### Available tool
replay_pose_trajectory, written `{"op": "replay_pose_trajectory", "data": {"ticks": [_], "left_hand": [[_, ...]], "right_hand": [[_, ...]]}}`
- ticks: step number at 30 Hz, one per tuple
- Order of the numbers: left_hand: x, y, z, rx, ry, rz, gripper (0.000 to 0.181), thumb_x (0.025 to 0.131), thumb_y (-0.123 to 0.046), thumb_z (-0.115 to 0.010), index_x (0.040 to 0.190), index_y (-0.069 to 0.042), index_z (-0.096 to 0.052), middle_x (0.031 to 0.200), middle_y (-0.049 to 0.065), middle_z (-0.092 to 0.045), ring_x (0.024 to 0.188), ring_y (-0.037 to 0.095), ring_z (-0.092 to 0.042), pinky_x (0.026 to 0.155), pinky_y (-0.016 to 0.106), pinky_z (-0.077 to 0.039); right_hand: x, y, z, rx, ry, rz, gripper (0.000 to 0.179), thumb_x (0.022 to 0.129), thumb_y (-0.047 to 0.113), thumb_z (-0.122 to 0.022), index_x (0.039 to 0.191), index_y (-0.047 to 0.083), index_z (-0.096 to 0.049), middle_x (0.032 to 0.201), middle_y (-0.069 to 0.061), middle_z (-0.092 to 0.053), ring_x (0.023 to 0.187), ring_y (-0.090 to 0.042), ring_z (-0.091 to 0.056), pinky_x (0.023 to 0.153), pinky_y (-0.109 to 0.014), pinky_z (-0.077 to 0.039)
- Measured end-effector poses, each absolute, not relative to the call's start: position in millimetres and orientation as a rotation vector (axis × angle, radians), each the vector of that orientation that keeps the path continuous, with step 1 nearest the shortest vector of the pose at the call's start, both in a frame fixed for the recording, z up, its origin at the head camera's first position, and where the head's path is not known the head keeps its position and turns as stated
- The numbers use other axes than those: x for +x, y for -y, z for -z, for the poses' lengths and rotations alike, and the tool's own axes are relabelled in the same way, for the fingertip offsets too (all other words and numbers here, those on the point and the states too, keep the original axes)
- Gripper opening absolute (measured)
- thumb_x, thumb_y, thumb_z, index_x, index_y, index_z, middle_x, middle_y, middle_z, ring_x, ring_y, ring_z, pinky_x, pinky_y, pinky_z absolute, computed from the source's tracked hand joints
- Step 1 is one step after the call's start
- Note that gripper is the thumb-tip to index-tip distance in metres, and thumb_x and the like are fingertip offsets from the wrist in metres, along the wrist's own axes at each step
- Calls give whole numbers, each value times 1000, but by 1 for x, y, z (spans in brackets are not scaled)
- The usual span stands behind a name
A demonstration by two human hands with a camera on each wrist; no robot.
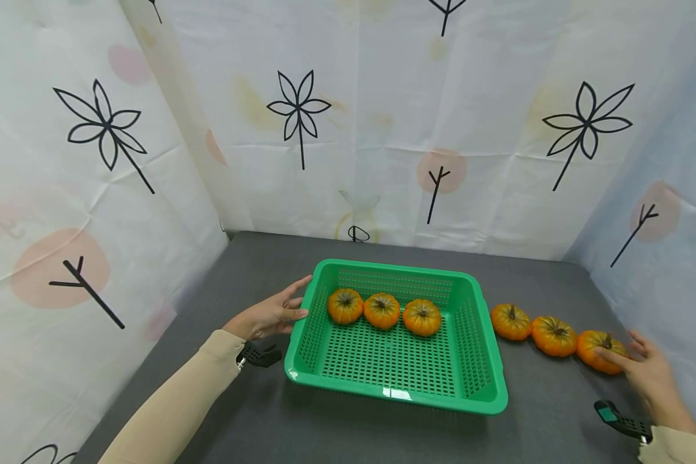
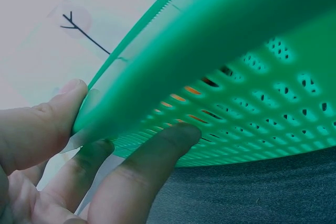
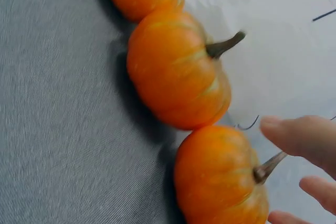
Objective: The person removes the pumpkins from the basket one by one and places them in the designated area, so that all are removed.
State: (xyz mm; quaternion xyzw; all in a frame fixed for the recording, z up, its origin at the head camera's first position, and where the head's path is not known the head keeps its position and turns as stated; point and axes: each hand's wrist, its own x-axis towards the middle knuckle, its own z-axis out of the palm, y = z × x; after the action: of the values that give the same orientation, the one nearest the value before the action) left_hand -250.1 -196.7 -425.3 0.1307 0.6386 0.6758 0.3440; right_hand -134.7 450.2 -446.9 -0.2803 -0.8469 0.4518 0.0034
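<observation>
My left hand (image 1: 269, 314) holds the left side of a green plastic basket (image 1: 394, 393). In the left wrist view the thumb (image 2: 73, 95) lies at the rim, and other fingers (image 2: 176, 140) reach under it to the slotted wall. Three small orange pumpkins (image 1: 382, 311) sit in a row inside the basket, toward its back. My right hand (image 1: 652, 374) is at the rightmost pumpkin (image 1: 597, 354) of another row of three, its fingers spread around the stem side. In the right wrist view that pumpkin (image 3: 218, 182) stands nearest the fingers.
The middle pumpkin (image 1: 553, 336) and left pumpkin (image 1: 510, 322) of the outside row stand right of the basket on the dark grey tabletop (image 1: 255, 258). Patterned white cloth (image 1: 383, 129) hangs behind and on both sides.
</observation>
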Motion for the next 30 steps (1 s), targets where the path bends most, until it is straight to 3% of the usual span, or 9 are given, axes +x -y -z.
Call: {"op": "replay_pose_trajectory", "data": {"ticks": [6,13,17,21,24,30], "left_hand": [[-252,198,427,346,-1663,-1751,90,96,-3,-57,156,-37,1,160,18,-19,122,36,-56,94,50,-53],[-252,198,428,346,-1668,-1748,90,97,-3,-57,156,-36,2,160,18,-19,122,35,-57,93,50,-53],[-252,198,428,349,-1672,-1744,89,97,-4,-57,156,-36,2,160,18,-19,121,35,-57,93,50,-53],[-252,198,428,340,-1667,-1747,90,97,-3,-57,156,-37,1,160,17,-19,121,34,-58,94,50,-53],[-253,198,428,337,-1663,-1749,89,97,-3,-57,156,-37,1,160,18,-19,120,34,-58,93,50,-53],[-253,197,427,337,-1661,-1750,90,97,-3,-56,156,-35,3,160,18,-19,120,33,-59,93,49,-54]], "right_hand": [[-136,-438,437,-967,2464,-1397,88,94,39,-58,157,11,-2,161,-21,2,146,-44,-7,114,-61,-22],[-135,-413,412,-844,2406,-1362,88,93,45,-58,157,23,-3,163,-9,-4,148,-33,-9,117,-56,-20],[-126,-392,393,-645,2412,-1390,80,96,38,-58,156,29,-7,162,5,-7,149,-20,-11,120,-29,-20],[-121,-374,384,-442,2405,-1392,73,98,30,-57,156,32,-12,159,16,-14,147,-7,-15,105,-2,-25],[-122,-362,378,-343,2373,-1387,70,99,24,-56,155,30,-17,158,15,-20,145,-4,-20,101,1,-28],[-127,-336,365,-182,2307,-1395,66,99,15,-55,155,23,-21,157,8,-26,141,-1,-29,107,-4,-29]]}}
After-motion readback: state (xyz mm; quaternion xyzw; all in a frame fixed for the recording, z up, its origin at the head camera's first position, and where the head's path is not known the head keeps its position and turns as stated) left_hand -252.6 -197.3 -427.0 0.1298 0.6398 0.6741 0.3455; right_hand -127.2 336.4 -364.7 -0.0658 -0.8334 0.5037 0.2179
